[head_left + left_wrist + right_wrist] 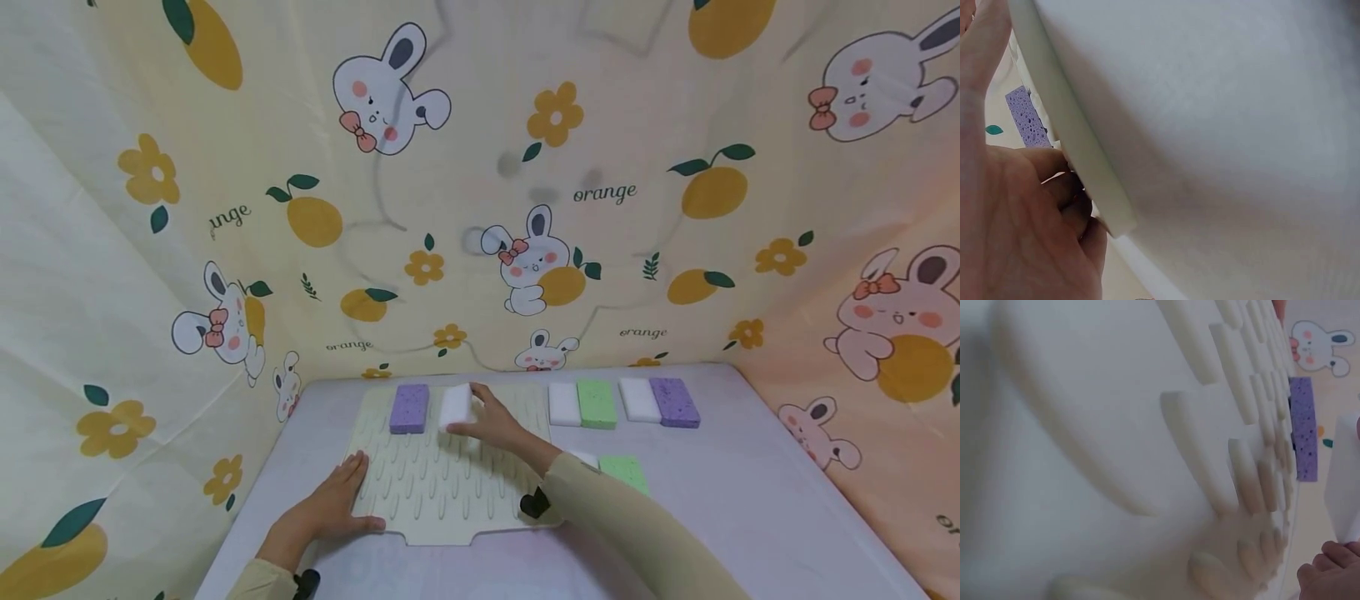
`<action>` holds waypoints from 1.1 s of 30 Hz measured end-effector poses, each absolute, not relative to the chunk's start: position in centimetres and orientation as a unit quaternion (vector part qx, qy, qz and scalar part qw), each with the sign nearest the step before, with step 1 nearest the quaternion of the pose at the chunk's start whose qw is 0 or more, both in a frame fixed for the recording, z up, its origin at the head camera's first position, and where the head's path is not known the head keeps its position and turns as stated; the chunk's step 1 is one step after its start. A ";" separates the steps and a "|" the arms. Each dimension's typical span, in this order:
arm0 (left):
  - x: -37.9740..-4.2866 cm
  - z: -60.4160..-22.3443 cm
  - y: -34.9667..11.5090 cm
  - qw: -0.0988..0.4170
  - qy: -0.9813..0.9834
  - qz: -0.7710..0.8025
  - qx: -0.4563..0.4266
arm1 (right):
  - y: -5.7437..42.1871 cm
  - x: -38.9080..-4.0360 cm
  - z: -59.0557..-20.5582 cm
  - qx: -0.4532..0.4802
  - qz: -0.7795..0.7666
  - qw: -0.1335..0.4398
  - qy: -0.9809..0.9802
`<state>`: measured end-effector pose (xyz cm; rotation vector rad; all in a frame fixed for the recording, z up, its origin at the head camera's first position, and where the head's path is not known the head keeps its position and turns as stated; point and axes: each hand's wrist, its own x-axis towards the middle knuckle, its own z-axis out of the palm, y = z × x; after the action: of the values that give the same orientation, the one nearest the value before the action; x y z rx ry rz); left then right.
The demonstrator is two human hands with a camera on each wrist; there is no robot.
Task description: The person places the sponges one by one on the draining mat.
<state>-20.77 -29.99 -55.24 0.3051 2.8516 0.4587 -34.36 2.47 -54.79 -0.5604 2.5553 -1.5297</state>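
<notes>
In the head view, my right hand [491, 425] pinches a white sponge [455, 408] between thumb and fingers, tilted above the far part of a cream ridged board [420, 512]. The right wrist view shows the same white sponge [1342, 481] at its right edge, over the fingers. A purple sponge [409, 408] stands on the board just left of it. My left hand [326, 504] rests against the board's left edge, fingers extended along it and thumb near the front corner. In the left wrist view the fingers touch the board's rim [1079, 137].
Right of the board, a white-and-green sponge pair [596, 404] and a white-and-purple pair [675, 402] lie at the back. Nearer, a green sponge [624, 472] with a white one beside it is partly hidden by my right sleeve. Printed cloth [465, 183] walls the table.
</notes>
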 end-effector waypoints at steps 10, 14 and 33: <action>-20.7 -55.5 -30.3 0.117 0.975 0.158 0.106 | 1.2 -35.3 -54.7 -0.186 -0.476 0.082 0.856; -20.7 -55.5 -30.2 0.117 0.974 0.158 0.110 | 0.8 -35.8 -54.7 -0.180 -0.472 0.094 0.858; -20.9 -55.1 -30.0 0.122 0.974 0.158 0.109 | -0.1 -37.5 -54.6 -0.153 -0.486 0.117 0.852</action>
<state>-20.95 -30.04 -55.10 0.3177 2.8428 0.4621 -37.48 -0.06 -54.64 -0.4469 2.4949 -1.4242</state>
